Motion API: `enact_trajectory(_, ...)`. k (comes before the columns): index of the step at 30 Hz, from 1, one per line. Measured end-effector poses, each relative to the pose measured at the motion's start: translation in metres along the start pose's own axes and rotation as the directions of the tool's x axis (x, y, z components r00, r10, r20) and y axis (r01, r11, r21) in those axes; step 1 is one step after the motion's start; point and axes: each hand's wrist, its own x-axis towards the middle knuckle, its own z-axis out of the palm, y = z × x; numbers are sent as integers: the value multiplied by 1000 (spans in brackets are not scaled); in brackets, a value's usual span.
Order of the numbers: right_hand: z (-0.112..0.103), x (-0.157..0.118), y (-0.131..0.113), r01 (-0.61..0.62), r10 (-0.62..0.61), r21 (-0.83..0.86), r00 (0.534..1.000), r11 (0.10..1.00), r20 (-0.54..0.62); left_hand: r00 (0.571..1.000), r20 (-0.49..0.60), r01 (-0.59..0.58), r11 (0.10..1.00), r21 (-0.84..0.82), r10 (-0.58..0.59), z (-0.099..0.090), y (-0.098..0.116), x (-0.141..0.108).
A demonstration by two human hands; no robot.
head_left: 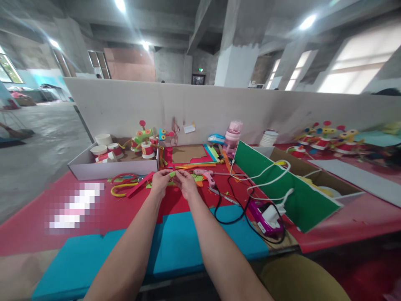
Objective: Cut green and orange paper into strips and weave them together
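Both hands meet over the middle of the red-covered table. My left hand (160,182) pinches one side of a small light-green paper piece (172,174). On its other side, the fingers of my right hand (185,184) are closed on the same piece. A thin red strip stands up just behind it. Beside my left hand lie a red paper strip (140,185) and scissors with yellow handles (120,190). A pink glue gun (209,177) rests to the right of my right hand, and more green paper lies partly hidden under the hands.
At the left stands a white box (114,171) with paper cups and cup figures. Coloured sheets (188,154) are stacked behind the hands. A green-sided box (282,188), a purple power strip (266,219) and loose cables occupy the right. Blue board (175,234) lines the front edge.
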Motion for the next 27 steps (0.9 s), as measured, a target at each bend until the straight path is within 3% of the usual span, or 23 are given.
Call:
enact_trajectory(9, 0, 3, 3, 80, -88, -84, 992, 993, -96, 998, 57, 36, 999, -5, -35, 2, 1, -3)
enact_trajectory(14, -2, 5, 4, 184, -211, -222, 971, 958, -109, 981, 165, 113, 993, -39, -105, 0, 6, -5)
enact_trajectory(17, -3, 6, 5, 199, -235, -232, 962, 952, -139, 975, 202, 97, 995, -30, -89, 2, 6, -8)
enact_trajectory(23, 2, 4, 9, 260, -292, -221, 948, 940, -126, 995, 68, -67, 998, -22, 68, 7, -5, -6)
enact_trajectory(27, 6, 2, 4, 193, -201, -132, 978, 972, -51, 996, 40, -71, 995, -63, 74, 1, -5, 0)
